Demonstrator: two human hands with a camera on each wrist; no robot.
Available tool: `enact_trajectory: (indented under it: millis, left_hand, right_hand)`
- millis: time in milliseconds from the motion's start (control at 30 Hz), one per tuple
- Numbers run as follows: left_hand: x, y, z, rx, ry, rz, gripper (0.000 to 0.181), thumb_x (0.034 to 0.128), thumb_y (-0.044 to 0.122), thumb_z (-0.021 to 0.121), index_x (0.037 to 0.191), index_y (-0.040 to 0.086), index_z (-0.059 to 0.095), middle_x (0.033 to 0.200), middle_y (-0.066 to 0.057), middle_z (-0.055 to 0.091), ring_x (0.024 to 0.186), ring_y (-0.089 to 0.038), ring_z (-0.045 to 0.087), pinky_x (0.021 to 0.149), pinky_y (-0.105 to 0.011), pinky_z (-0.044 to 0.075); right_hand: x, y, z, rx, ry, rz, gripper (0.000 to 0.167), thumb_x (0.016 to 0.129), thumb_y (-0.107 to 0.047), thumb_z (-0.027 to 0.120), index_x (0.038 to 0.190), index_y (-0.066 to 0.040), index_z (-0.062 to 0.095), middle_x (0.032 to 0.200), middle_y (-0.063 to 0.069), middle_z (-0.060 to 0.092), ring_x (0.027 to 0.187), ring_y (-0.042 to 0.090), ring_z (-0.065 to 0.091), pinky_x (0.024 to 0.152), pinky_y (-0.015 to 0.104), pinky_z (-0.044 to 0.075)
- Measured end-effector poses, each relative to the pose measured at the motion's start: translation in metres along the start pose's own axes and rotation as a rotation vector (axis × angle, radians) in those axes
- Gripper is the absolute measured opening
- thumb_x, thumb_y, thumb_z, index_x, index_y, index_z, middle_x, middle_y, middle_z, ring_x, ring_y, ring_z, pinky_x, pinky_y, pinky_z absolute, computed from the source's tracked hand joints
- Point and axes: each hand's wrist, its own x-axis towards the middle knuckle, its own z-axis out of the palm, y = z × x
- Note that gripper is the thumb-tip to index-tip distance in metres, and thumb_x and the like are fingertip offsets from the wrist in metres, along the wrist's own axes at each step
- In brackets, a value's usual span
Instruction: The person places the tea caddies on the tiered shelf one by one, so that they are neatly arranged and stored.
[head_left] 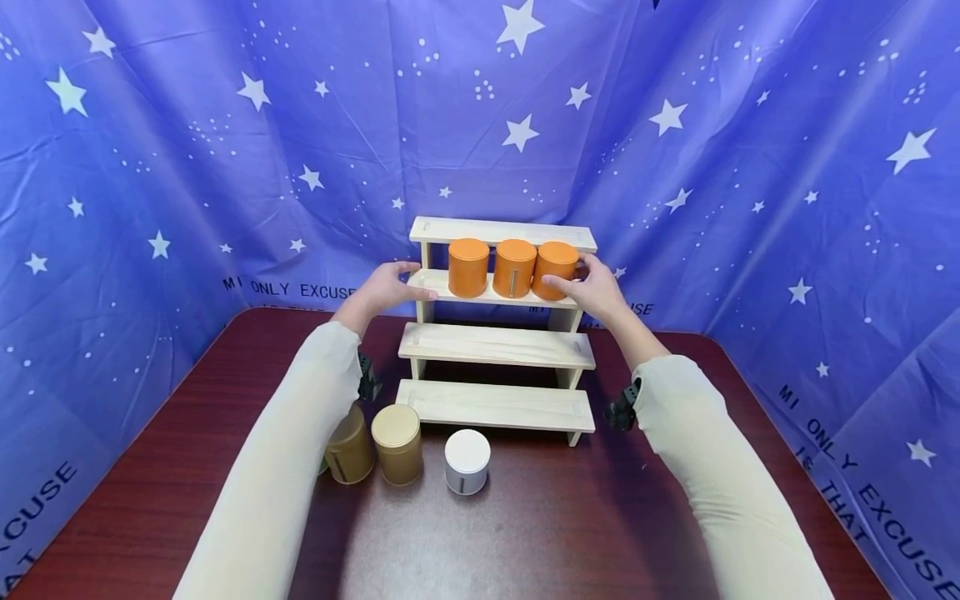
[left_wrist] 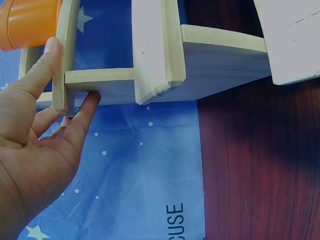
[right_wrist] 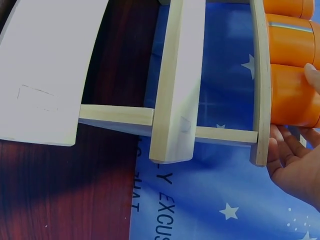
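The left hand [head_left: 386, 289] grips the left end of the second shelf from the top [head_left: 438, 281], thumb at the front edge and fingers [left_wrist: 86, 111] underneath, beside the side panel. The shelf belongs to a four-tier wooden rack [head_left: 495, 344] standing on a dark red wood-grain counter [head_left: 540, 533].

The right hand [head_left: 598, 292] grasps the right orange canister [head_left: 553, 275], thumb at the front and the other fingers at its right side and rear. This canister stands upright at the right end of the same shelf. The middle orange canister [head_left: 517, 265] is just beside it and bears a narrow vertical strip; any lettering on the strip is too small to read. The left orange canister [head_left: 468, 268] stands a short gap farther left.

On the counter, two gold canisters [head_left: 397, 450] stand upright at the front left of the rack, the outer one partly covered by the left sleeve [head_left: 288, 467]. A white canister [head_left: 467, 468] stands to their right, with a dark vertical mark on its front.

The blue star-patterned backdrop [head_left: 337, 125] carries black capitals: "MI ONLY EXCUSE" and, below at right, "IS THAT".
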Motion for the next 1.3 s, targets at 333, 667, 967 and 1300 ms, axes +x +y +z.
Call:
enact_trajectory:
  millis: [333, 667, 967, 1300]
  left_hand:
    - [0.001, 0.000, 0.000, -0.014, -0.009, -0.005, 0.081, 0.0784, 0.038, 0.075, 0.144, 0.011, 0.037, 0.152, -0.013, 0.030, 0.141, -0.031, 0.025, 0.115, -0.048, 0.025]
    - [0.000, 0.001, 0.001, -0.015, 0.000, -0.001, 0.080, 0.0783, 0.037, 0.075, 0.143, 0.010, 0.038, 0.150, -0.013, 0.033, 0.140, -0.030, 0.027, 0.114, -0.047, 0.026]
    - [0.000, 0.000, 0.000, -0.012, 0.005, 0.004, 0.080, 0.0787, 0.037, 0.075, 0.143, 0.009, 0.037, 0.151, -0.014, 0.032, 0.141, -0.030, 0.026, 0.115, -0.047, 0.025]
    - [0.002, -0.002, 0.000, -0.011, 0.006, 0.004, 0.079, 0.0787, 0.036, 0.075, 0.143, 0.008, 0.038, 0.151, -0.014, 0.033, 0.141, -0.030, 0.026, 0.115, -0.046, 0.025]
  right_hand:
    - [-0.009, 0.008, -0.007, 0.004, 0.013, -0.020, 0.086, 0.079, -0.048, 0.070, 0.144, -0.009, 0.032, 0.129, 0.019, 0.051, 0.117, 0.031, 0.049, 0.094, 0.045, 0.046]
    - [-0.026, 0.015, -0.019, -0.028, -0.010, -0.060, 0.079, 0.083, -0.045, 0.066, 0.144, -0.008, 0.032, 0.131, 0.020, 0.050, 0.118, 0.033, 0.048, 0.099, 0.049, 0.042]
    - [-0.038, 0.014, -0.017, -0.045, -0.011, -0.121, 0.071, 0.085, -0.043, 0.065, 0.141, -0.009, 0.038, 0.125, 0.018, 0.054, 0.111, 0.033, 0.052, 0.088, 0.046, 0.048]
    - [-0.046, 0.016, -0.009, -0.053, -0.027, -0.166, 0.061, 0.085, -0.038, 0.067, 0.135, -0.011, 0.047, 0.118, 0.014, 0.062, 0.103, 0.029, 0.061, 0.079, 0.036, 0.052]
